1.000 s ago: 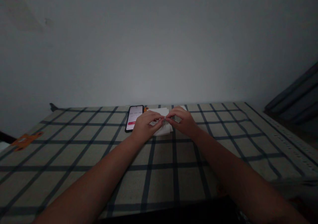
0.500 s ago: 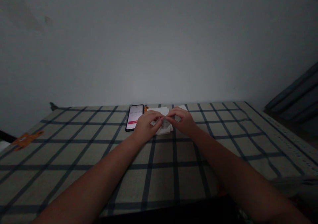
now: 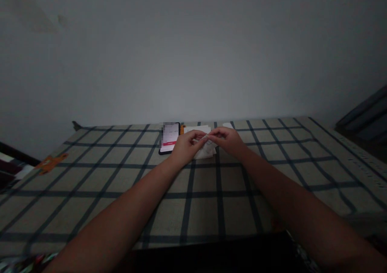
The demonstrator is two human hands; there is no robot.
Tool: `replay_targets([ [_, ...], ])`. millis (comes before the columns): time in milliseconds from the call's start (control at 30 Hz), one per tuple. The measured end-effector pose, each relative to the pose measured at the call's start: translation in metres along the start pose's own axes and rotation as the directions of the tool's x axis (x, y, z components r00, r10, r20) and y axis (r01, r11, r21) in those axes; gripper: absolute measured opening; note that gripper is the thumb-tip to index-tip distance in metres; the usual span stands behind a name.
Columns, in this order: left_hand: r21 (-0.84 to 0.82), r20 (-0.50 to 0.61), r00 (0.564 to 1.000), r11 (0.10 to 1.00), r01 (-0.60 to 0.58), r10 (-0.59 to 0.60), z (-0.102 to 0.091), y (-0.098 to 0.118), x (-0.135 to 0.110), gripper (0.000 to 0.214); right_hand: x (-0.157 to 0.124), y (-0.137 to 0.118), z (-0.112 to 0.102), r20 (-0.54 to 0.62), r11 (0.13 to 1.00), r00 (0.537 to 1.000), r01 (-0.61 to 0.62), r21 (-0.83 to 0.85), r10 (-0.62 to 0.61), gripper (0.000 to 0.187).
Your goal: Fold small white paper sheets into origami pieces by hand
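Observation:
My left hand (image 3: 186, 147) and my right hand (image 3: 229, 141) meet over the bedding near the wall, thumbs and fingers pinched together. Between their fingertips is a thin, whitish, crinkled sheet (image 3: 208, 147); whether it is plastic or paper I cannot tell. Below and behind it lie flat white papers (image 3: 198, 128), partly covered by my hands. Just left of my left hand lies a phone (image 3: 169, 138) in a black case, its lit screen showing a red bar.
A small white piece (image 3: 227, 125) lies behind my right hand. Blue-checked cloth (image 3: 205, 208) covers the surface, with an orange printed figure (image 3: 51, 163) at left. A plain wall (image 3: 193, 55) rises behind, and dark folded fabric (image 3: 365, 115) hangs at right.
The view has shifted, so the scene sits slightly further right and higher. More of the thin whitish sheet shows between my fingertips. Both hands keep their pinch.

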State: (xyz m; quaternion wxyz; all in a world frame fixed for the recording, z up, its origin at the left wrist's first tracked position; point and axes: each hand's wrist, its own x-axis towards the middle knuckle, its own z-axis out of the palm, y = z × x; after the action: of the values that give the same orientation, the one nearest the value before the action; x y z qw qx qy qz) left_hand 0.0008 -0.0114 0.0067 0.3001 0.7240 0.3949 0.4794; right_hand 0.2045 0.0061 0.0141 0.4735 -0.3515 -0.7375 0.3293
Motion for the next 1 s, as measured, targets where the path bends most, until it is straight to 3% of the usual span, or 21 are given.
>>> replay_targets([
  [267, -0.112, -0.03, 0.999, 0.993, 0.04, -0.044, -0.002, 0.0, 0.004, 0.034, 0.001, 0.007, -0.001, -0.028, 0.999, 0.999, -0.044, 0.018, 0.044, 0.043],
  [433, -0.144, -0.03, 0.998, 0.989, 0.041, -0.046, 0.0, -0.003, 0.006, 0.038, 0.001, 0.005, -0.007, 0.064, 0.998, 0.998, 0.03, -0.056, -0.026, 0.038],
  [600, -0.234, 0.009, 0.992, 0.964, 0.125, -0.126, 0.001, -0.005, 0.009, 0.039, 0.0, 0.003, -0.011, 0.084, 0.996, 0.993, -0.08, -0.025, 0.082, 0.045],
  [733, -0.183, 0.143, 0.971, 0.959, 0.217, -0.192, -0.003, -0.001, 0.011, 0.034, 0.001, 0.003, -0.012, 0.067, 0.996, 0.994, -0.082, -0.04, 0.085, 0.044],
  [833, -0.161, 0.141, 0.971, 0.964, 0.214, -0.192, -0.005, 0.001, 0.01, 0.035, 0.002, 0.003, -0.013, 0.076, 0.995, 0.992, -0.101, -0.026, 0.102, 0.044],
  [1000, -0.125, 0.092, 0.984, 0.979, 0.162, -0.152, -0.005, 0.0, 0.009, 0.034, 0.002, 0.003, -0.009, 0.197, 0.966, 0.964, -0.21, 0.148, 0.18, 0.045],
])
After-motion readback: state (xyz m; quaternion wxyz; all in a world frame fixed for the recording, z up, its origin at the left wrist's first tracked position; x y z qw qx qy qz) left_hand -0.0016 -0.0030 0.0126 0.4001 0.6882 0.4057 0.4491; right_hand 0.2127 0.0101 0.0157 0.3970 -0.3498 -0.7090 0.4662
